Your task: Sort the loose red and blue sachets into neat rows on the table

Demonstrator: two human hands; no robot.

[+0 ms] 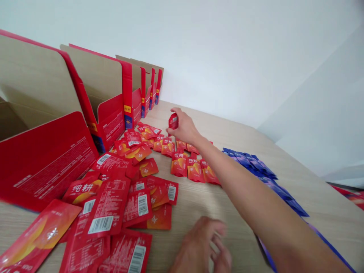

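My right hand [183, 124] reaches far across the table, thumb and fingers closed on a red sachet [173, 120]. It hovers over rows of red sachets [179, 163] that lie face up with orange fruit on the front. At the bottom middle is my left hand [200, 246], slightly blurred, its fingers loosely curled and apart with nothing visible between them. To its left spreads a loose heap of red sachets [108, 204], some with barcodes up, some fronts up. My right forearm hides part of the rows.
Several open red cartons [110, 121] with bare cardboard insides stand along the left side. Rows of blue sachets [250, 163] lie on the right, partly behind my forearm. A white wall [227, 57] rises behind the pale wooden table [284, 159].
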